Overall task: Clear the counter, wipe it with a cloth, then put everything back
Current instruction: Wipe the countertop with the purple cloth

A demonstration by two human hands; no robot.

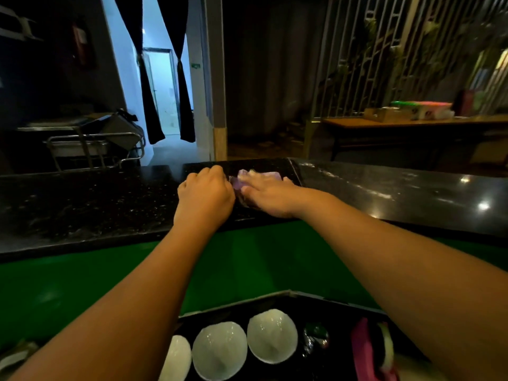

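1. Counter [82,204] of black speckled stone runs across in front of us. It is glossy and catches points of light on its right part.
2. Beyond it we see a dim room. At the left is a lit doorway [162,92] hung with dark tied curtains, with a metal trolley [93,144] beside it. At the right a wooden table [412,123] carries boxes in front of a slatted screen [384,50].
3. Nearer to us, below the counter's near edge, lies a green surface [247,259].
4. The purple cloth [258,176] lies bunched on the counter near its far edge, about the middle of the view.
5. Our right hand [270,196] lies flat on the cloth, palm down. Its fingers are straight and spread forward, pressing the cloth onto the stone.
6. Our left hand [204,195] sits just beside it on the counter, knuckles up and fingers curled under. It meets the cloth's left edge, but we cannot tell whether the fingers grip the cloth or hold nothing.
7. Both forearms reach out bare over the green surface.
8. At the bottom of the view is a black tray [288,294].
9. In it stand three white bowls in a row: one [272,335], a second [220,350] and a third [177,358] partly hidden by our left arm.
10. Right of the bowls the tray holds a small dark shiny thing [316,334] and a pink thing [362,350], both too blurred for us to name.
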